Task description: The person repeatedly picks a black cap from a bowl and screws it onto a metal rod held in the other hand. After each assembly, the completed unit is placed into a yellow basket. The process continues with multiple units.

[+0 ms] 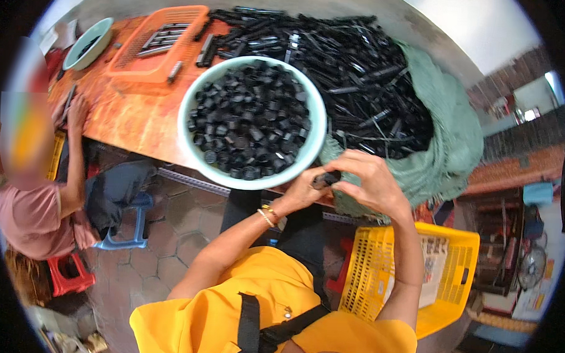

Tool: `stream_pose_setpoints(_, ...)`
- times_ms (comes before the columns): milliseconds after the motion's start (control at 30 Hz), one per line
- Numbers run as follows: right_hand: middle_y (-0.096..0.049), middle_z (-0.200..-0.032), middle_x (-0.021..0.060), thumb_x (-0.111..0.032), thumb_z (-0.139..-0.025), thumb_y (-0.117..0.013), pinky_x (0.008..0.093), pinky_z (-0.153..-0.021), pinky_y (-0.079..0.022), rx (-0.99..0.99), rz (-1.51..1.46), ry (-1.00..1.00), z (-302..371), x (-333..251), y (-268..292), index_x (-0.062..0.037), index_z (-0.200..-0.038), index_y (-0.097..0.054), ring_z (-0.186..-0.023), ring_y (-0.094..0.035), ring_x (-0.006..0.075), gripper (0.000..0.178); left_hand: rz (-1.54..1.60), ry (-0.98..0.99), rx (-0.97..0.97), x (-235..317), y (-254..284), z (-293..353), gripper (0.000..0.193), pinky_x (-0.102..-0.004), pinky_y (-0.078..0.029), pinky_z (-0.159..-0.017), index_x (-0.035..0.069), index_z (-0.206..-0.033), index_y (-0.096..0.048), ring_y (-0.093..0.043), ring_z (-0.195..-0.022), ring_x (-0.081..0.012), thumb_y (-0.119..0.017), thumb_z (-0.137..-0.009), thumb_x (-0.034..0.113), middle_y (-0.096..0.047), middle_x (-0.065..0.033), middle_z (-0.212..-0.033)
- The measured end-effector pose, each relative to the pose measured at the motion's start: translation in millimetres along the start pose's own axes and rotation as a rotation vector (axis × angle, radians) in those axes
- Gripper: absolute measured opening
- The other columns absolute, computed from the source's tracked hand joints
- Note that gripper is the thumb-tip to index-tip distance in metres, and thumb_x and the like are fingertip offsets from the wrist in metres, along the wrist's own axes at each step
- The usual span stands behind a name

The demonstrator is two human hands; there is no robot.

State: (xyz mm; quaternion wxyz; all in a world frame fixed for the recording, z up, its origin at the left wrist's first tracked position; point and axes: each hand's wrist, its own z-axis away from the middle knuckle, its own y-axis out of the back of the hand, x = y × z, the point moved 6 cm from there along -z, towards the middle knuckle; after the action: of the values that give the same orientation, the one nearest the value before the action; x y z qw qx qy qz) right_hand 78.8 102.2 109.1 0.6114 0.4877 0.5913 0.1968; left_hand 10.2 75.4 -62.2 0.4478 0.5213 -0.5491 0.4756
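A small dark cylindrical piece (326,178) sits between my two hands, just past the bowl's near right rim. My left hand (302,193), with bracelets at its wrist, is closed round one end. The thumb and fingers of my right hand (370,181) curl in a pinch on the other end; its exact shape is mostly covered. Beside my left hand stands a pale green bowl (187,149) full of short black caps (250,116). Beyond my hands, many long black tubes (366,86) spill in a heap from a green woven sack (449,132).
An orange basket (121,62) with metallic tubes and a smaller green bowl (105,36) stand on the orange table (129,112). On the left, a co-worker (41,215) sits holding a dark tube. A yellow crate (462,279) is by my right forearm.
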Motion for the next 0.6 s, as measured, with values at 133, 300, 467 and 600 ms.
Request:
stream_pose_setpoints(133,-0.057,-0.08,0.0105,-0.006,-0.066,-0.069,0.0388,-0.071,-0.047,0.004,0.051,-0.01,0,0,1,-0.0036,-0.092,-0.061,-0.081,-0.058,0.0308,0.028,-0.031,-0.072,0.001,2,1,-5,0.023,-0.026,-0.045,-0.06,-0.002,-0.101,-0.059,-0.049,-0.068,-0.0079,-0.067,-0.083,0.011,-0.058,-0.0015,-0.074)
stream_pose_setpoints(300,-0.057,-0.079,0.0098,-0.005,-0.065,-0.07,0.0383,-0.07,-0.047,-0.013,0.099,-0.016,2,4,3,-0.0045,-0.091,-0.06,-0.08,-0.058,0.0302,0.028,-0.028,-0.078,-0.017,7,-2,-6,0.021,-0.0257,-0.045,-0.061,-0.002,-0.1,-0.06,-0.049,-0.069,-0.0069,-0.066,-0.084,0.01,-0.059,-0.0023,-0.076)
stream_pose_setpoints(467,-0.057,-0.078,0.0094,-0.006,-0.063,-0.071,0.0387,-0.068,-0.047,-0.037,0.087,-0.006,1,8,0,-0.0043,-0.089,-0.06,-0.078,-0.058,0.0302,0.028,-0.03,-0.085,-0.026,6,-2,-6,0.022,-0.0257,-0.046,-0.062,-0.002,-0.101,-0.06,-0.05,-0.071,-0.0063,-0.066,-0.083,0.009,-0.06,-0.0026,-0.078)
stream_pose_setpoints(600,-0.056,-0.076,0.0096,-0.008,-0.062,-0.073,0.0396,-0.066,-0.047,-0.062,0.036,-0.04,-4,12,-1,-0.0032,-0.085,-0.061,-0.075,-0.058,0.0312,0.026,0.045,-0.047,-0.03,1,-2,-6,0.021,-0.0269,-0.047,-0.062,-0.002,-0.1,-0.06,-0.051,-0.071,-0.0072,-0.067,-0.082,0.008,-0.061,-0.0039,-0.079)
